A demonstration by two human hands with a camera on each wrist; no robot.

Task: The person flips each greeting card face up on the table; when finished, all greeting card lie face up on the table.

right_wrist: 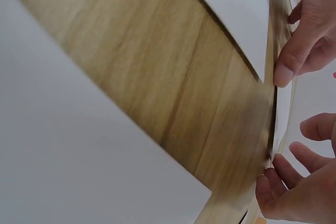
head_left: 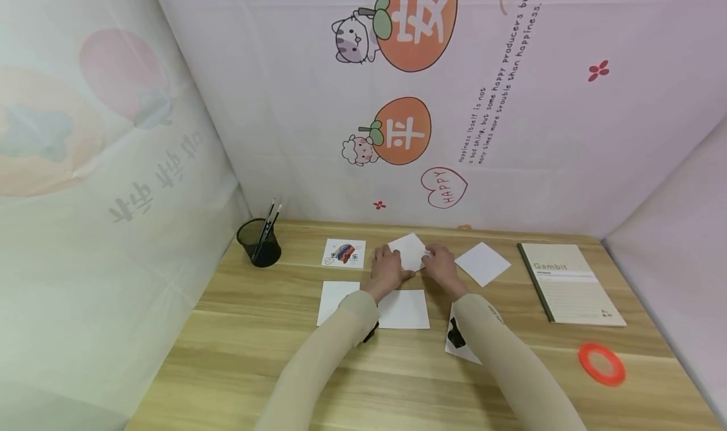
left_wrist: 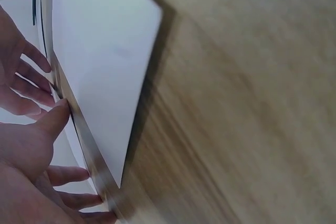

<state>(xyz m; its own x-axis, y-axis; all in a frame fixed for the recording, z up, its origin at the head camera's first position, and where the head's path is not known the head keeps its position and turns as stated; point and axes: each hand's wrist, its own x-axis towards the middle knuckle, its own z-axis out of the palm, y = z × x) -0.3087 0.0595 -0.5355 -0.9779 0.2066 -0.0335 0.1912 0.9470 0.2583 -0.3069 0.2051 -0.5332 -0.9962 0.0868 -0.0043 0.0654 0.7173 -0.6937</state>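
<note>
A blank white card (head_left: pixel 410 250) lies turned like a diamond at the back of the table. My left hand (head_left: pixel 386 268) touches its left side, thumb along the near edge and fingers spread apart, as the left wrist view shows. At the card's right corner is my right hand (head_left: pixel 440 264), fingertips touching the edge and slightly bent, the thumb (right_wrist: pixel 317 126) held away from them. Just in front of the left hand lies another white card (head_left: pixel 404 309), partly covered by the left sleeve. Beyond the right hand, a diamond-turned white card (head_left: pixel 483 264) rests on the wood.
A card with a colourful print (head_left: pixel 344 253) lies left of the hands, a white card (head_left: pixel 336 298) below it. One more card (head_left: pixel 462 350) is partly under the right sleeve. Around stand or lie a black mesh pencil holder (head_left: pixel 259 245), a notebook (head_left: pixel 570 284) and a red tape ring (head_left: pixel 587 363).
</note>
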